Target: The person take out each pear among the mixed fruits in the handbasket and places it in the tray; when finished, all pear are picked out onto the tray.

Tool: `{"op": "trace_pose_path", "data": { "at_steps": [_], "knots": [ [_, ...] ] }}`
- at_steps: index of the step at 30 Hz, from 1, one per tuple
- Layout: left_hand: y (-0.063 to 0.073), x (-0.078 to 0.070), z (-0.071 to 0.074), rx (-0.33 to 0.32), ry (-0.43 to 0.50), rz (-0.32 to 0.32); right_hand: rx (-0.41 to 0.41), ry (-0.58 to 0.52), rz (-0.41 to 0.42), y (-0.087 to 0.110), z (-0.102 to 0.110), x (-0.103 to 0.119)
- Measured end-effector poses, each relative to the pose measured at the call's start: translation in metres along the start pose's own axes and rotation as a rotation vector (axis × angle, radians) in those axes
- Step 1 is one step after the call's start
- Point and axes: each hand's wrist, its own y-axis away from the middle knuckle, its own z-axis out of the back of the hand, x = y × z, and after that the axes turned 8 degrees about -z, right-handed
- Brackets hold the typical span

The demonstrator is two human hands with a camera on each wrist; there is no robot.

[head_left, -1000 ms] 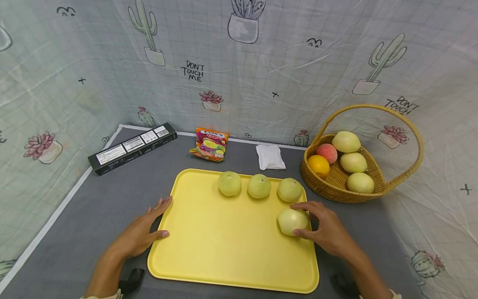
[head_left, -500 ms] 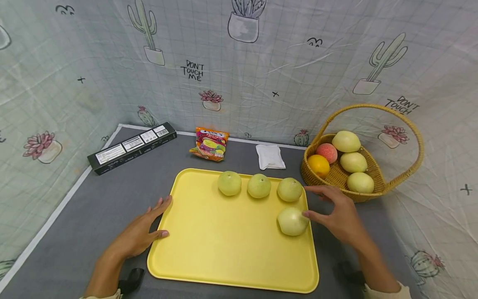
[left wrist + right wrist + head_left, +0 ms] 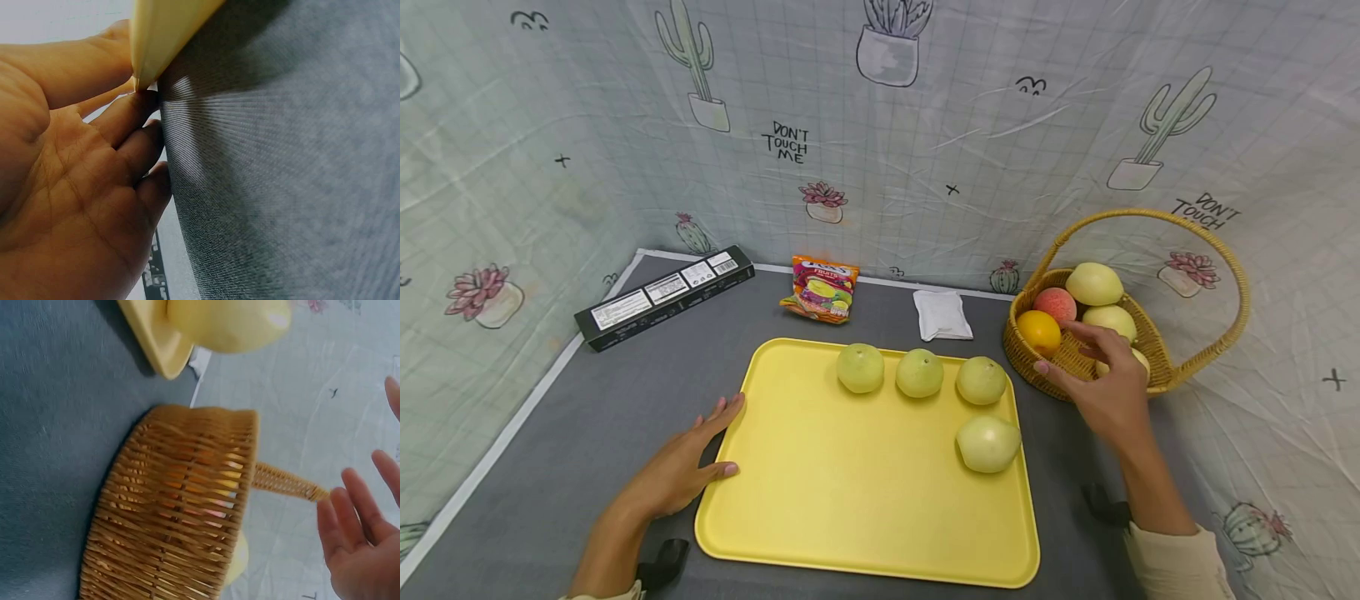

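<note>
My left hand (image 3: 677, 467) rests with fairly straight fingers against the left rim of a yellow tray (image 3: 850, 492). In the left wrist view, the left hand's thumb (image 3: 94, 69) touches the tray edge. My right hand (image 3: 1108, 387) hovers over a wicker basket (image 3: 1026, 367), thumb and fingers spread, holding nothing. Nearest to its fingertips are an orange (image 3: 1039, 332) and a peach-like pink fruit (image 3: 1056, 307). Pale green fruits, such as this large one (image 3: 1095, 284), also lie in the basket; the hand partly hides one. On the tray, a pear-shaped pale fruit (image 3: 988, 444) lies below three round green fruits (image 3: 920, 373).
A long black box (image 3: 666, 297) lies at the back left. Behind the tray are a colourful candy bag (image 3: 822, 289) and a white packet (image 3: 942, 315). The basket's tall handle (image 3: 1150, 214) arches over its right side. A printed cloth (image 3: 925, 167) hangs behind the table.
My right hand has let go of the pear-shaped fruit on the tray and moved up and right over the basket. The left hand has stayed at the tray's rim.
</note>
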Motion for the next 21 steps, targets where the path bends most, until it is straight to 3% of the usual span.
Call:
{"op": "trace_pose_path", "data": {
  "at_steps": [10,21],
  "knots": [
    [0.001,0.001,0.001,0.006,0.004,0.012,-0.191,-0.013,-0.061,-0.035,-0.007,-0.016],
    [0.0,0.002,0.001,0.01,0.007,0.009,-0.273,-0.025,-0.13,-0.06,-0.016,-0.038]
  ]
}}
